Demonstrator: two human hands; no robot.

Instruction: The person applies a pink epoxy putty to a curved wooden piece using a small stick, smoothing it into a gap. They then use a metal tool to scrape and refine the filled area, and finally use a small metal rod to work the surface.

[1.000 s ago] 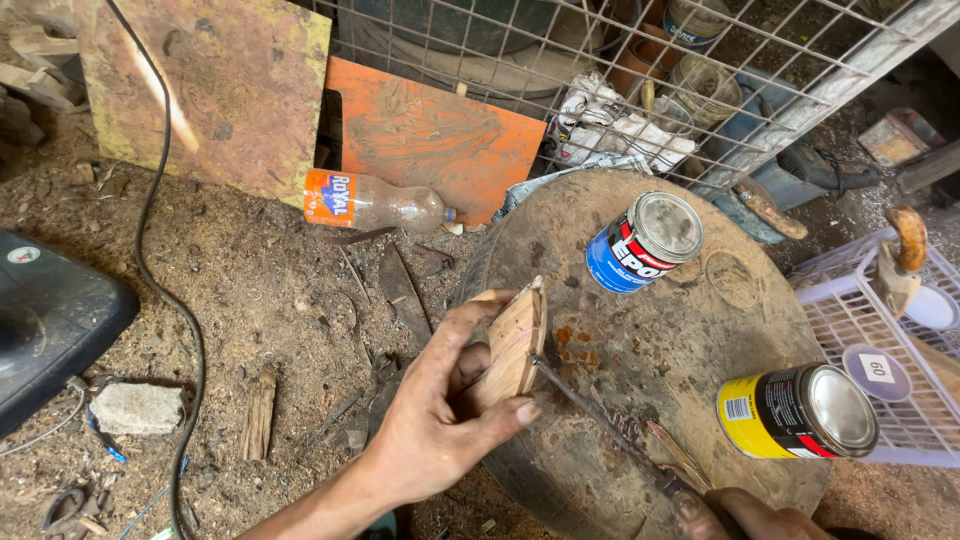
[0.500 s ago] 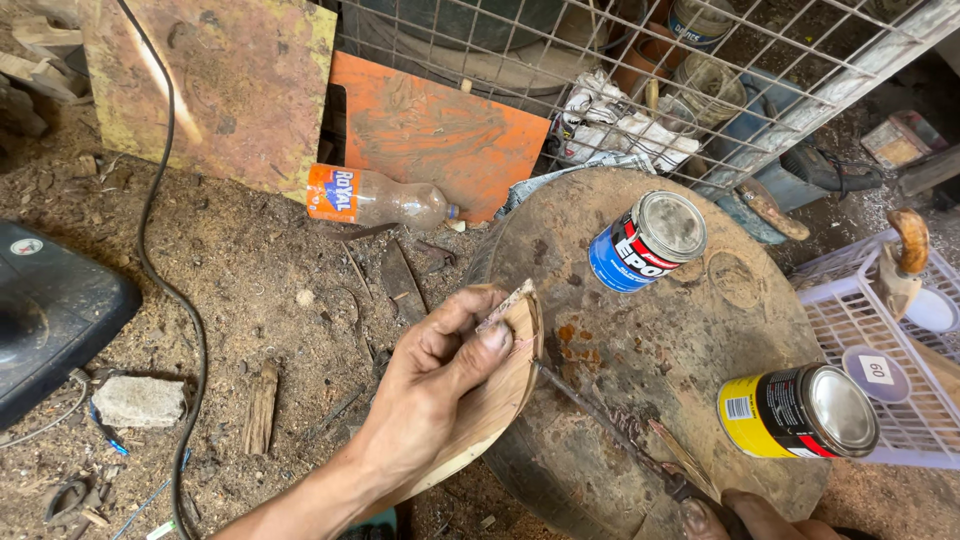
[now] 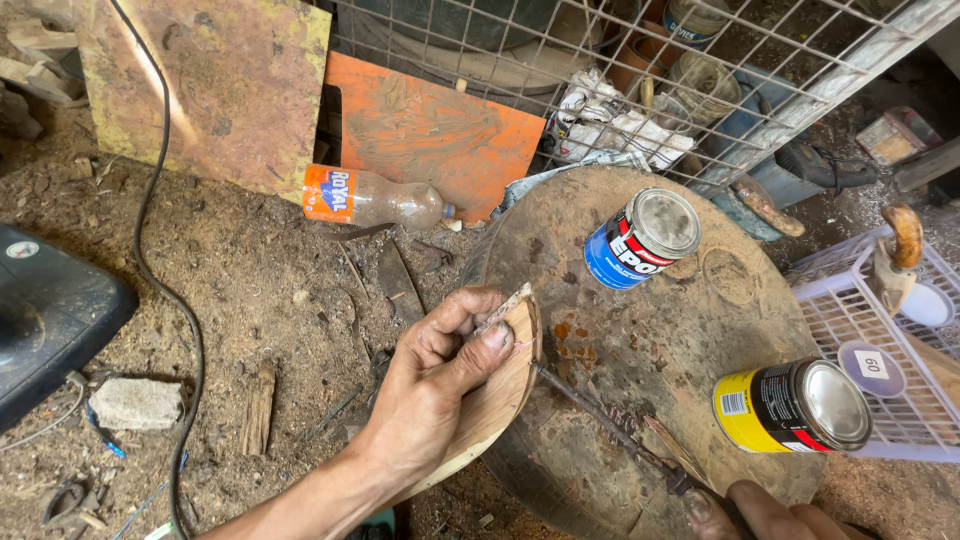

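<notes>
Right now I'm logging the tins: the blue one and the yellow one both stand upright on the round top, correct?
Not quite. The head view shows both the blue tin and the yellow tin lying on their sides on the round top, lids facing the camera.

Probably a rough workshop: dirt floor (image 3: 230,290), wire mesh (image 3: 560,60), glue tins (image 3: 642,238).

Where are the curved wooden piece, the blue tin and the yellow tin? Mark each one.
curved wooden piece (image 3: 497,400), head view, on its bare face.
blue tin (image 3: 612,258), head view, on its side wall.
yellow tin (image 3: 757,408), head view, on its side wall.
</notes>
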